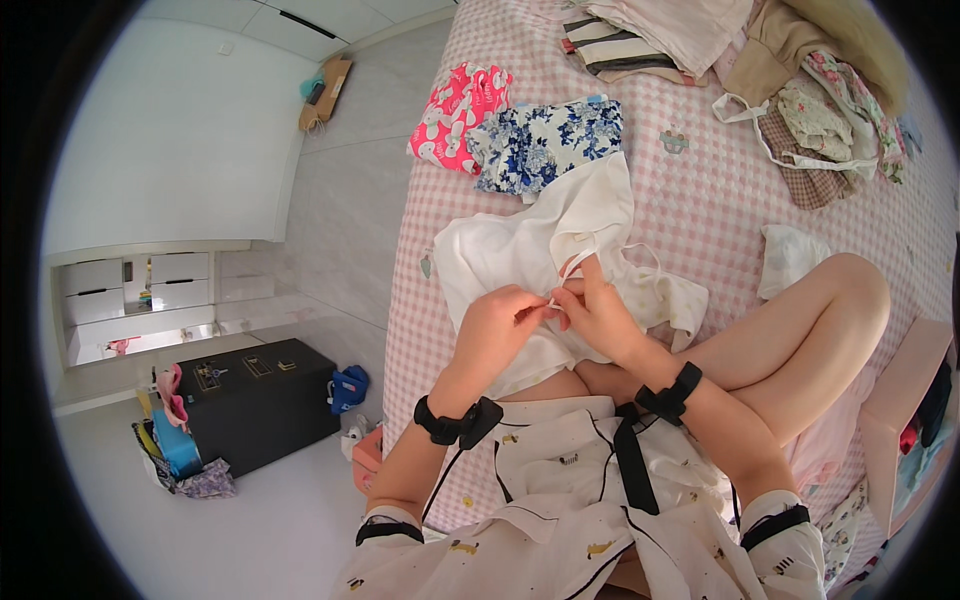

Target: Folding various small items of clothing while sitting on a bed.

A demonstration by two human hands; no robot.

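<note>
A white garment (510, 245) lies spread over the bed in front of my lap, its cloth rumpled. Both hands meet above it and pinch a thin white strap (573, 266) that belongs to it. The fingertips of my left hand (500, 325) are pressed together on the strap's lower end. My right hand (598, 310) grips the strap too, thumb against fingers, with a loop rising over the forefinger. Another thin string curves out at the garment's right side. Just beyond it lie a folded blue-flowered white cloth (550, 140) and a folded pink patterned cloth (460, 118).
The bed (415, 290) has a pink checked cover. Piled clothes (810, 120) lie at the far right, a small white cloth bundle (790, 258) near my knee. A pink box (905, 420) with clothes stands at the right. Left, on the floor, is a large black box (265, 405).
</note>
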